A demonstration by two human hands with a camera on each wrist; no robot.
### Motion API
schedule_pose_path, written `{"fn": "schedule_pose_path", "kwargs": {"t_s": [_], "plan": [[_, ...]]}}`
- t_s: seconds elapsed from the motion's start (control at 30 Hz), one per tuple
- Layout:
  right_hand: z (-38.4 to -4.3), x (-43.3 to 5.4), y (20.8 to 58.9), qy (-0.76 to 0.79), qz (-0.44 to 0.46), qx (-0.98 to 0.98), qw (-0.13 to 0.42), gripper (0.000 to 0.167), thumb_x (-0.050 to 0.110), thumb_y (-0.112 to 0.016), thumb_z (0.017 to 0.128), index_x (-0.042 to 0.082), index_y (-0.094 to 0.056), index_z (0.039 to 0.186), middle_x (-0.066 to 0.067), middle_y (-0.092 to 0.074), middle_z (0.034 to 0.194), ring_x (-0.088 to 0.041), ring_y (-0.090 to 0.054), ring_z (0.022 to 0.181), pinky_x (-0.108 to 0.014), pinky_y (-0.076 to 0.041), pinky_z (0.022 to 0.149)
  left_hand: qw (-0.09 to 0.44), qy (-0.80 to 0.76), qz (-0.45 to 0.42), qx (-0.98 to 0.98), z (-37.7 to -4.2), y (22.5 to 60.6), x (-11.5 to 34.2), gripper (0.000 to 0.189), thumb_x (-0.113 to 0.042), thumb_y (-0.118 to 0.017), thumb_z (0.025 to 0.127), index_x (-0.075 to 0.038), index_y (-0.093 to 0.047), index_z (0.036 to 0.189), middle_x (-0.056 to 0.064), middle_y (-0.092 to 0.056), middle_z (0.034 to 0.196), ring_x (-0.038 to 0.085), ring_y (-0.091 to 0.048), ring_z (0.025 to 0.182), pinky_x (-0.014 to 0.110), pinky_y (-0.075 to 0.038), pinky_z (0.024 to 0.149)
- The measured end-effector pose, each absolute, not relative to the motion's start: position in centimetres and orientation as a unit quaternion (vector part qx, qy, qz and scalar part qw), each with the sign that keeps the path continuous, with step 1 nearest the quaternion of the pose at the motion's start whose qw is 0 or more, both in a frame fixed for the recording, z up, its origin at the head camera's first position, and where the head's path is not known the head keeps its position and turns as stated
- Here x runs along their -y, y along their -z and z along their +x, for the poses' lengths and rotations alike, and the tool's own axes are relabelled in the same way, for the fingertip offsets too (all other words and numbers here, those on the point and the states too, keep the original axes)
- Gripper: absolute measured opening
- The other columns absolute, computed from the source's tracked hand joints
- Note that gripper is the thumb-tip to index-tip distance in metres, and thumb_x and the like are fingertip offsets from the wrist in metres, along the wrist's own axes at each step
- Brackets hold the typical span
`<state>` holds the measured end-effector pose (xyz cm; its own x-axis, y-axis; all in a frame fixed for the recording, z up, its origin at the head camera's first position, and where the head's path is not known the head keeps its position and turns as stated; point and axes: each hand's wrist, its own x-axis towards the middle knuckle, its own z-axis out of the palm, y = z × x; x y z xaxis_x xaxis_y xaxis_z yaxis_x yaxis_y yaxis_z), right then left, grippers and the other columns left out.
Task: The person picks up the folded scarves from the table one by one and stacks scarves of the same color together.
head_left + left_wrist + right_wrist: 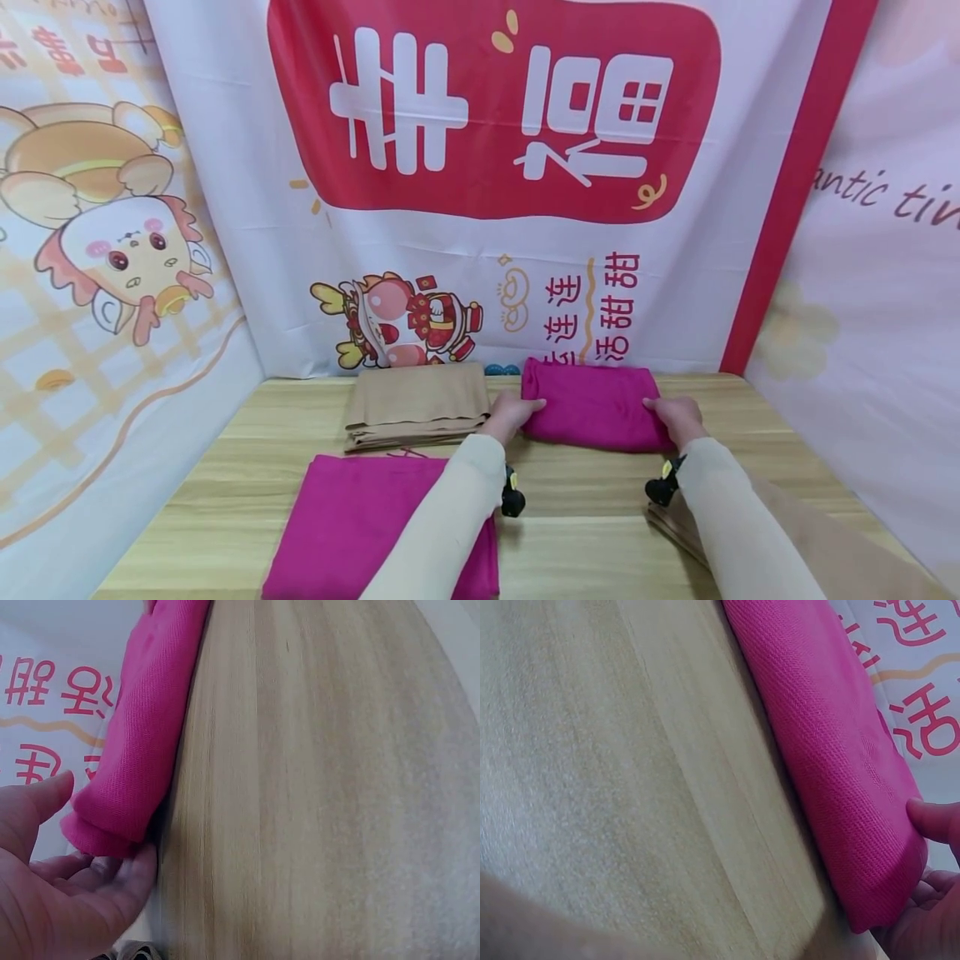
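Observation:
At the back of the table lies a folded magenta knit cloth (592, 404), a thick flat bundle with a rounded front fold. My left hand (513, 414) holds its left end, the thumb on the upper side. In the left wrist view, the fingers (135, 877) curl beneath the cloth's end (124, 810). My right hand (677, 419) grips the opposite end. The right wrist view shows the right thumb (934, 821) pressed on top of the cloth (847, 780) and the other fingers tucked at its underside, partly hidden.
A folded beige cloth (420, 400) lies left of the held bundle. Nearer, a larger magenta cloth (360, 517) is spread partly under my left sleeve. Another beige cloth (817, 542) lies at the front right. A printed white and red curtain (480, 242) hangs behind the table (585, 542).

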<state>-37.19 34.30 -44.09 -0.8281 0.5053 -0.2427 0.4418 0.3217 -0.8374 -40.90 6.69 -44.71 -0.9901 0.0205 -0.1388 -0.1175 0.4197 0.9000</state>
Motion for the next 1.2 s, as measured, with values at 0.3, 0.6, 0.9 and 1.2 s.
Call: {"fn": "schedule_pose_path", "kwargs": {"t_s": [0.3, 0.6, 0.9, 1.2], "plan": [[-37.4, -34.4, 44.1, -0.524, -0.285, 0.802, 0.028, 0.071, 0.026, -0.064, 0.092, -0.022, -0.034, 0.135, -0.032, -0.039, 0.133, -0.035, -0.038, 0.111, -0.046, -0.030, 0.110, 0.057, -0.545, -0.026, -0.836, -40.6, 44.6, -6.9, 0.030, -0.022, -0.078, 0.083, 0.002, -0.064, 0.096, 0.006, -0.053, 0.073, 0.018, -0.048, 0.060, 0.027, -0.041, 0.052], [-37.6, -34.4, 44.0, -0.542, -0.287, 0.789, 0.025, 0.072, 0.025, -0.064, 0.092, -0.021, -0.031, 0.137, -0.031, -0.037, 0.136, -0.035, -0.036, 0.113, -0.046, -0.027, 0.111, 0.041, -0.529, -0.025, -0.847, -40.4, 44.3, -6.7, 0.029, -0.022, -0.077, 0.084, -0.009, -0.056, 0.070, 0.001, -0.046, 0.066, 0.017, -0.043, 0.060, 0.027, -0.038, 0.052], [-37.5, -34.3, 44.1, -0.563, -0.290, 0.774, 0.037, 0.071, 0.020, -0.065, 0.092, -0.023, -0.030, 0.136, -0.028, -0.039, 0.128, -0.033, -0.038, 0.109, -0.042, -0.033, 0.106, 0.014, -0.518, -0.015, -0.855, -40.1, 44.0, -6.6, 0.026, -0.022, -0.076, 0.085, -0.008, -0.064, 0.066, -0.002, -0.057, 0.066, 0.014, -0.049, 0.062, 0.026, -0.042, 0.056], [-37.3, -34.3, 43.8, -0.571, -0.309, 0.758, 0.049, 0.074, 0.023, -0.071, 0.090, -0.021, -0.033, 0.136, -0.024, -0.042, 0.126, -0.031, -0.040, 0.107, -0.038, -0.039, 0.097, 0.009, -0.543, -0.029, -0.839, -39.8, 44.0, -7.0, 0.029, -0.022, -0.077, 0.085, -0.003, -0.074, 0.106, 0.008, -0.070, 0.106, 0.021, -0.062, 0.100, 0.031, -0.052, 0.083]]}}
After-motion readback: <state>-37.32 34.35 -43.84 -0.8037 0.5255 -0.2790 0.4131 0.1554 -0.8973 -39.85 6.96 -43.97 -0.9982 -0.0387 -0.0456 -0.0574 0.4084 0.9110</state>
